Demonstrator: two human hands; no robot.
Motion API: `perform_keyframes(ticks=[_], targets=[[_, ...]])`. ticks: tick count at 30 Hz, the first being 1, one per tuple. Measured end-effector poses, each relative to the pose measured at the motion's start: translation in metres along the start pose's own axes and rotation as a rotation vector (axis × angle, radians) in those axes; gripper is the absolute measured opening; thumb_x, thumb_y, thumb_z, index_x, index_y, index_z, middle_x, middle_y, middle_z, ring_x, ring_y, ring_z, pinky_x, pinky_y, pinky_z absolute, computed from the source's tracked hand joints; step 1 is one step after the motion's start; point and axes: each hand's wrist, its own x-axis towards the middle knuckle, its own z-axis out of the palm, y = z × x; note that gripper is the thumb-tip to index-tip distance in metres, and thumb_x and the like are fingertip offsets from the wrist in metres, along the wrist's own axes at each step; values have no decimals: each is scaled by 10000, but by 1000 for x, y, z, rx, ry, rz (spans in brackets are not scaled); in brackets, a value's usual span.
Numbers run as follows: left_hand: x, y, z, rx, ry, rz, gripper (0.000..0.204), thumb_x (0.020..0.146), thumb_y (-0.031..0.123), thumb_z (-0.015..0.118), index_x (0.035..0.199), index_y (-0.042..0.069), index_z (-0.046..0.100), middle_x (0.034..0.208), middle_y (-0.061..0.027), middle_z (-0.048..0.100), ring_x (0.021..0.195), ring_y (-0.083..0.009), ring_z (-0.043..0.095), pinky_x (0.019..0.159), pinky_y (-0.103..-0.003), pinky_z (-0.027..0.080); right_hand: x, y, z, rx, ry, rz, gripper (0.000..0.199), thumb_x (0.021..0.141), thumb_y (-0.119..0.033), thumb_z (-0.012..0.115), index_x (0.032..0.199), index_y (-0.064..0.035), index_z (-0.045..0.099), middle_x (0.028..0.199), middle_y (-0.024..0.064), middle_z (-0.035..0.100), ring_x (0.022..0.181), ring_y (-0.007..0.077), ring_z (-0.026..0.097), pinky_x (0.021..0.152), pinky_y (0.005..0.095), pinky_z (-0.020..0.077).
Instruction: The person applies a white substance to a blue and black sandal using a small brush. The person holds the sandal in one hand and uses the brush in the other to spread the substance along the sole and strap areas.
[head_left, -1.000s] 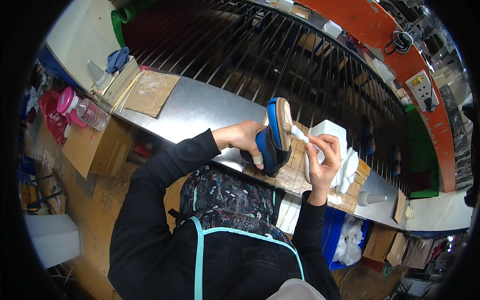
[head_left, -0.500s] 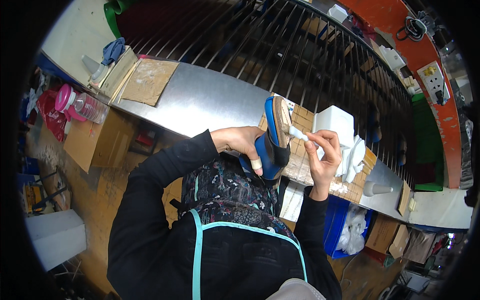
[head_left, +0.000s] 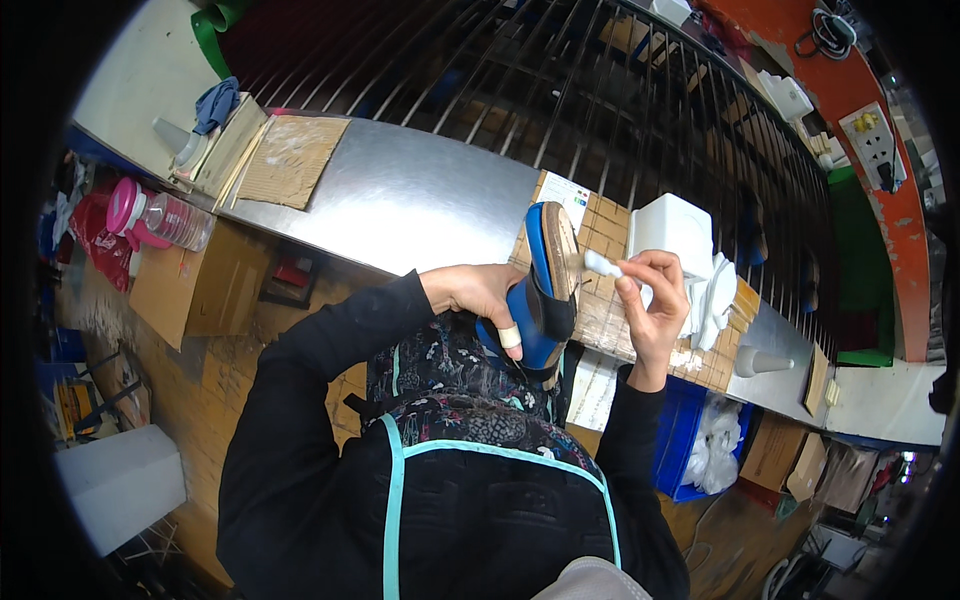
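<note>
In my left hand (head_left: 478, 297) is a blue sandal (head_left: 543, 270) with a black strap and a tan, cork-like sole. It is tilted up on its side above my lap, the sole edge turned right. A pale wrap (head_left: 509, 337) covers part of a digit on this hand. My right hand (head_left: 657, 305) pinches a small white applicator (head_left: 602, 264) between thumb and fingers. Its tip points at the sole edge, with a small gap seen between the white part and the sole; fine detail of the tip is blurred. A white tub (head_left: 672, 238) stands behind my right hand.
A metal bench (head_left: 415, 185) runs across, with a barred rack (head_left: 480, 75) beyond it. White crumpled material (head_left: 712, 300) and a grey cone (head_left: 764, 361) lie on the right; cardboard (head_left: 293, 160) lies left. Below stand a blue crate (head_left: 668, 440) with plastic bags and a cardboard box (head_left: 215, 285).
The applicator has shifted slightly right, away from the sole edge, with my right hand. The sandal stays in my left hand, nearly in place. The view has shifted slightly.
</note>
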Motion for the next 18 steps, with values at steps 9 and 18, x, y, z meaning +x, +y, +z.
perform_keyframes(ticks=[9, 18], targets=[[7, -11, 3, 21, -20, -10, 734, 500, 69, 915, 1165, -43, 627, 1117, -187, 688, 1037, -282, 660, 957, -325, 496, 7, -4, 2, -49, -7, 48, 149, 819, -52, 754, 964, -18, 747, 945, 44, 573, 801, 112, 561, 619, 223, 447], [12, -19, 2, 2, -40, -34, 824, 496, 54, 929, 1227, -69, 570, 1166, -198, 658, 1110, -293, 621, 979, -340, 488, -2, -3, -5, -44, -77, 61, 143, 812, -62, 758, 946, -13, 746, 964, 67, 579, 840, 142, 580, 662, 244, 466]])
